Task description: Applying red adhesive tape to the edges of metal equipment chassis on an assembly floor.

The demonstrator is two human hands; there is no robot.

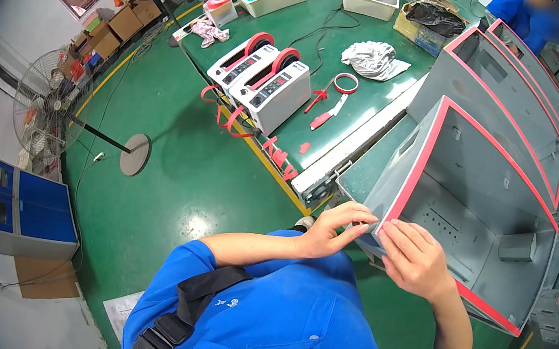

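A grey metal enclosure box (487, 162) stands tilted before me at the right, its open side rimmed with red tape (427, 157). Both hands meet at its near left corner. My left hand (332, 231) is closed in a pinch beside the corner; whatever lies between thumb and fingers is too small to make out. Fingers together, my right hand (415, 258) presses the red tape over the rim at that corner, its thumb tucked below. Inside the box, a row of small holes and a small grey block (517, 246) show.
More red-rimmed grey boxes (501, 92) stand behind. On the green table are two tape dispensers (273, 94), a red-handled knife (329, 112), a red tape roll (346, 83) and a white cloth (374, 60). A fan (51, 104) stands left; a co-worker's blue sleeve (519, 19) shows far right.
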